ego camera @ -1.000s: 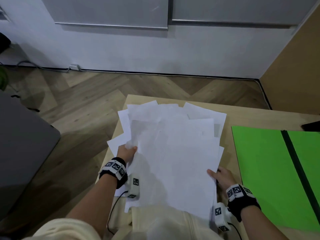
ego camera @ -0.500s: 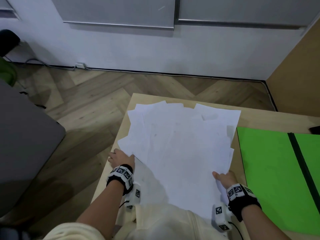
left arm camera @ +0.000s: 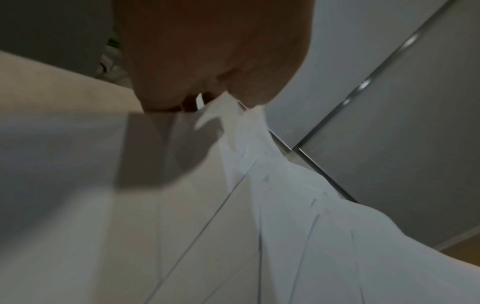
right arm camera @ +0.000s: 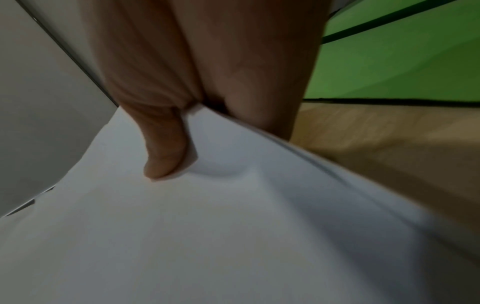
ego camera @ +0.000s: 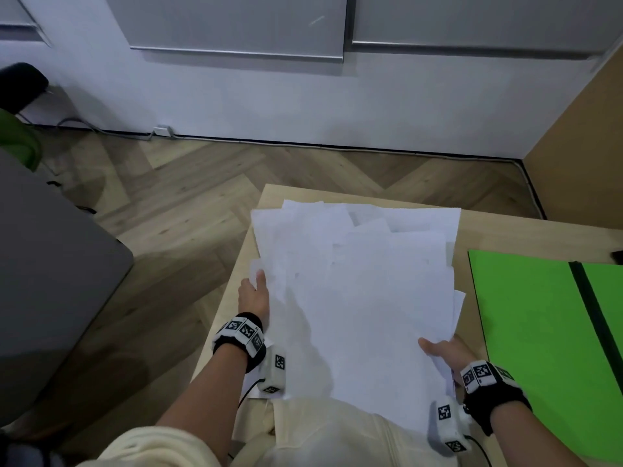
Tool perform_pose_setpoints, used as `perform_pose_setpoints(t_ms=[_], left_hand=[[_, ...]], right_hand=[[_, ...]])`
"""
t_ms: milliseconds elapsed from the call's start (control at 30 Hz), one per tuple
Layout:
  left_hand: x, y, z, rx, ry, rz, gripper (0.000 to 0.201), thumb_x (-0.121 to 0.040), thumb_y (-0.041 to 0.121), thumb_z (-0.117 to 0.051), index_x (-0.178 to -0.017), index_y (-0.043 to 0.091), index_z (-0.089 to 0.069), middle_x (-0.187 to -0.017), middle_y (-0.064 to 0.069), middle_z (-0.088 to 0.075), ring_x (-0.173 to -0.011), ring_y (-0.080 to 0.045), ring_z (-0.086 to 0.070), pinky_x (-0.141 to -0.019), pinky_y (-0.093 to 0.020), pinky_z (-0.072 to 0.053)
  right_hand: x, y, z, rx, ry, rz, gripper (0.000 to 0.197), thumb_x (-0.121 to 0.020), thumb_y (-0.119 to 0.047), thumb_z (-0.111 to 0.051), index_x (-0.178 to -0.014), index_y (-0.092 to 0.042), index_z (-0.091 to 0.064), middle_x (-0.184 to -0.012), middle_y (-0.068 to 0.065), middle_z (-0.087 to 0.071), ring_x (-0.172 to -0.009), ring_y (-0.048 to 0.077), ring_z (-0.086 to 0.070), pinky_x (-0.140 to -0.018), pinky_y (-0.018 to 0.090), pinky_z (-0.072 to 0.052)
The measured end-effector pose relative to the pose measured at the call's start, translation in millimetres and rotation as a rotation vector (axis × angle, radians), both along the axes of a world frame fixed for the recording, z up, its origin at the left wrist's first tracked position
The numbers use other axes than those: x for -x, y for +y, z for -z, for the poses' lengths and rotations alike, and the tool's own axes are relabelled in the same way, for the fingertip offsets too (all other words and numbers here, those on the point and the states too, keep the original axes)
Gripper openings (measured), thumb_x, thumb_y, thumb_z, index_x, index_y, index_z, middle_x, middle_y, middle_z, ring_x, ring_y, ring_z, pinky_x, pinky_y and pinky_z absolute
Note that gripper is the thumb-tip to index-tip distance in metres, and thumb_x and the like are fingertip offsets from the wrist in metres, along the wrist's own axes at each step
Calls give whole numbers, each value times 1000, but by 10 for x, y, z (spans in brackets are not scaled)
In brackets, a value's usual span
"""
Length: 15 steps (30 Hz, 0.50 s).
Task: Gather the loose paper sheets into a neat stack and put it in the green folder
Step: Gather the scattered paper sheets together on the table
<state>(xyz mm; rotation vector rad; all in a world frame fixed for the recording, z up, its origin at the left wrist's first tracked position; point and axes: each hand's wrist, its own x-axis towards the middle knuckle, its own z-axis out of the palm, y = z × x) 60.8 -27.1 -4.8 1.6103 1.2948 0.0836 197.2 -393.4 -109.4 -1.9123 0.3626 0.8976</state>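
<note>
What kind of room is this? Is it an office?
Probably an office or study, though I can't be sure. A wooden desk holds loose paper sheets and an open green folder, grey cabinet doors hang on the wall, and the floor is wood.

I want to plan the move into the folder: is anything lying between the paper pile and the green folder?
Nothing visible. Only a bare strip of table separates the paper sheets from the green folder, which lies open and flat on their right. The right hand pinches that side's edge.
</note>
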Motion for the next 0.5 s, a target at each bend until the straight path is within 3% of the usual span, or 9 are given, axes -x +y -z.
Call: perform_pose_setpoints(t_ms=[67, 133, 167, 233, 267, 333, 400, 433, 500], left_hand=[[-51, 22, -17, 140, -36, -6, 78, -93, 52, -46, -146, -1, -27, -149, -17, -39, -134, -33, -42, -101, -37, -41], [-55, 4, -58, 247, -85, 44, 64, -88, 28, -66, -137, -4, -39, -130, -11, -53, -110, -27, -56, -75, -20, -53], [-44, -4, -32, 284, -92, 75, 60, -85, 12, -70, -135, -6, -41, -122, -14, -58, -97, -24, -60, -65, -19, -54], [-19, -41, -17, 334, -92, 132, 52, -82, -8, -65, -131, -6, -46, -107, -16, -64, -77, -18, -62, -54, -18, -54], [-12, -75, -59, 319, -92, 155, 45, -83, -14, -59, -126, -7, -49, -101, -15, -65, -71, -16, -61, -50, -16, -52], [15, -108, -138, 224, -87, 144, 36, -86, -15, -51, -121, -8, -53, -96, -16, -66, -72, -24, -61, -58, -18, -54], [63, -79, -133, 126, -96, 65, 30, -90, -9, -52, -119, -14, -56, -109, -31, -66, -84, -41, -64, -72, -37, -56], [88, -68, -134, 94, -91, 39, 28, -91, -5, -53, -117, -15, -57, -112, -40, -62, -88, -50, -64, -73, -46, -55], [144, -41, -40, 72, -98, -2, 29, -92, 4, -57, -113, -17, -59, -108, -43, -61, -92, -51, -64, -62, -38, -55]], right_hand=[[-3, 39, -58, -6, 38, 34, 136, -26, -58, -90, -138, -1, -39, -139, 15, -51, -125, 33, -51, -104, 52, -40], [43, 173, -266, -39, 57, 61, 122, -39, -54, -89, -137, 0, -41, -137, 15, -52, -125, 32, -51, -104, 47, -40], [94, 277, -419, -49, 56, 67, 123, -37, -55, -89, -137, -1, -42, -136, 14, -53, -125, 31, -52, -105, 47, -39], [149, 440, -598, -48, 21, 57, 125, -38, -53, -89, -139, 0, -38, -140, 13, -49, -129, 30, -47, -110, 46, -35], [176, 510, -693, -32, 2, 31, 115, -50, -45, -88, -141, 2, -34, -144, 15, -45, -133, 31, -43, -112, 45, -32], [202, 576, -765, 40, -54, 20, 85, -73, -21, -79, -139, 8, -33, -145, 18, -41, -135, 33, -39, -113, 42, -29], [180, 554, -756, 26, -104, 60, 61, -81, -6, -70, -133, 10, -42, -139, 21, -47, -131, 36, -44, -107, 39, -32], [173, 533, -756, 7, -110, 71, 55, -82, -4, -68, -131, 9, -46, -136, 20, -50, -128, 36, -47, -104, 39, -33], [175, 491, -717, -47, -64, 72, 57, -80, -9, -71, -130, 7, -48, -137, 18, -52, -126, 35, -49, -104, 39, -35]])
